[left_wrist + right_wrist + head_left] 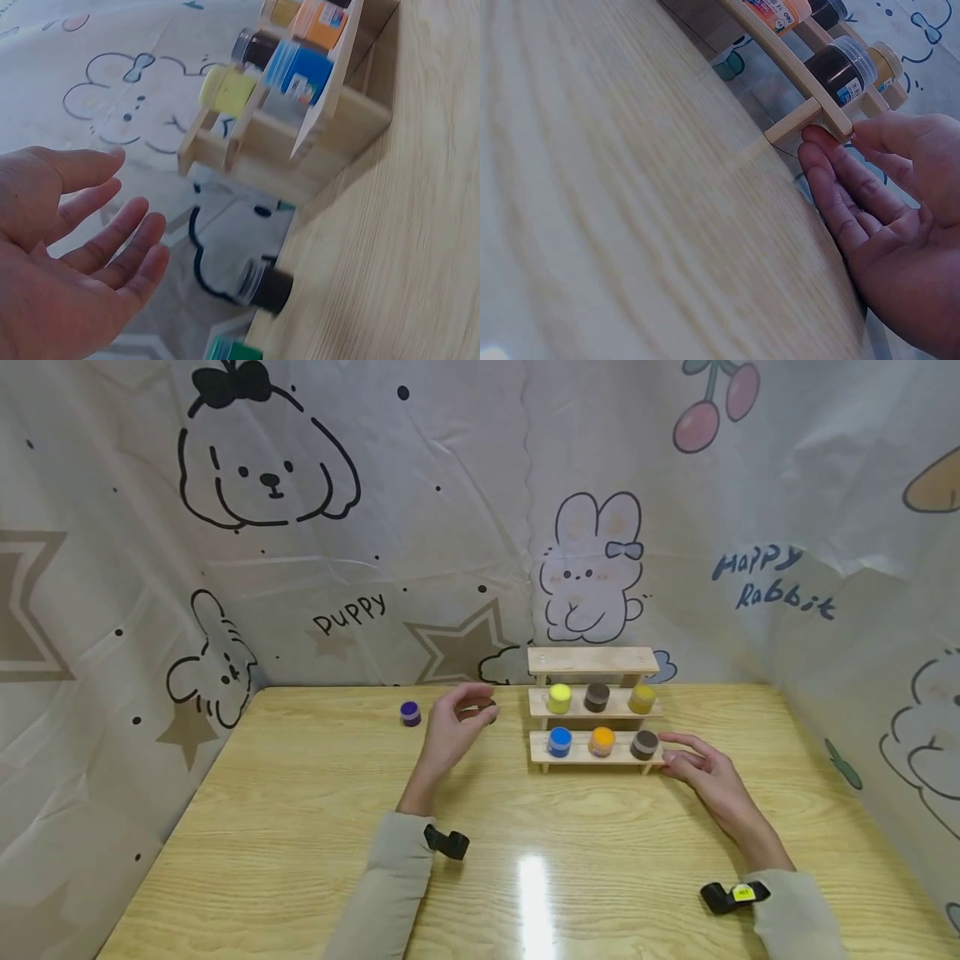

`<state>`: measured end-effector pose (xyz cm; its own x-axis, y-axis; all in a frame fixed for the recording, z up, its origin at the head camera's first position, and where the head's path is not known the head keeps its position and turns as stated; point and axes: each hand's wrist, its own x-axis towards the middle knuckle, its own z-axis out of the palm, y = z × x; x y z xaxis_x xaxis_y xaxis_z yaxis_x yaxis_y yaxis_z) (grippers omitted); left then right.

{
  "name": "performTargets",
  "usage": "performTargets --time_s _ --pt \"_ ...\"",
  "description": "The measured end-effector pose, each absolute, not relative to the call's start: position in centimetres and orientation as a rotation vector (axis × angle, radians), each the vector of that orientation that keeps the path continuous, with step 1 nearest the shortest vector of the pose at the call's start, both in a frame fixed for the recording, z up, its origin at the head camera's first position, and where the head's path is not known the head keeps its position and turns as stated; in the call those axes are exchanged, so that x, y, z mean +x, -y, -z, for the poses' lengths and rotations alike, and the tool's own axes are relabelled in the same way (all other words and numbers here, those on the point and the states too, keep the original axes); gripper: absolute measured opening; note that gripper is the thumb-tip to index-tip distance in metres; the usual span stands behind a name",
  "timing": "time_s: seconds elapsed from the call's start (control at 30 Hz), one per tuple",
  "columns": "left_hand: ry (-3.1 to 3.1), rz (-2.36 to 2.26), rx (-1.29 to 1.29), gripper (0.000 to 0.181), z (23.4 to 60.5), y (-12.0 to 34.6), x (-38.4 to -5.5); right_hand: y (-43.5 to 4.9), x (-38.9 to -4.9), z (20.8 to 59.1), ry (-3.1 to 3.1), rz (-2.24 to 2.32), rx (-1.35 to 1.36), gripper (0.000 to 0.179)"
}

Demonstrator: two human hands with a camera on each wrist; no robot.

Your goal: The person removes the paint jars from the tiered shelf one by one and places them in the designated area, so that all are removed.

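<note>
A three-tiered wooden display rack [592, 660] stands on the table. My right hand [711, 787] pinches the right end of its lowest shelf [827, 112], thumb on one side and fingers on the other. My left hand [453, 727] is to the left of the rack, fingers loosely bent with nothing in them. A dark paint jar [271, 288] and a green jar [236, 350] are near it in the left wrist view; the head view largely hides them behind the hand. The lowest shelf carries blue [559, 742], orange [602, 741] and dark [644, 744] jars.
Yellow [559, 698], dark brown [597, 697] and gold [642, 698] jars sit on the middle shelf. A purple jar [410, 713] stands left of my left hand. A printed cloth [450, 552] hangs along the back edge of the wood-grain table [300, 843].
</note>
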<state>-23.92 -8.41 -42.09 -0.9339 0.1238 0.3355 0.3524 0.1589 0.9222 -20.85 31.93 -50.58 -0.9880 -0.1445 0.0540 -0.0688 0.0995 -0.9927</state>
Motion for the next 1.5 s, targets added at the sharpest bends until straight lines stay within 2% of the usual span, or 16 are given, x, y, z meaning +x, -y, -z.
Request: performTargets --time_s 0.13,0.9,1.17,1.5 --pt "2.267 1.817 -0.462 0.028 43.6 7.1 -25.0 -32.0 -20.8 50.7 -2.283 2.064 -0.224 0.045" --pt "2.452 1.721 -0.401 0.034 43.0 0.2 -27.2 -32.2 -21.1 50.9 -2.269 2.089 -0.234 0.044" --pt "2.49 1.585 -0.376 0.029 43.2 -0.4 -27.3 -32.1 -21.0 50.8 -2.253 2.105 -0.247 0.043" --pt "2.467 1.642 -0.376 0.028 43.5 0.2 -27.1 -32.0 -21.0 50.7 -2.258 2.09 -0.232 0.045"
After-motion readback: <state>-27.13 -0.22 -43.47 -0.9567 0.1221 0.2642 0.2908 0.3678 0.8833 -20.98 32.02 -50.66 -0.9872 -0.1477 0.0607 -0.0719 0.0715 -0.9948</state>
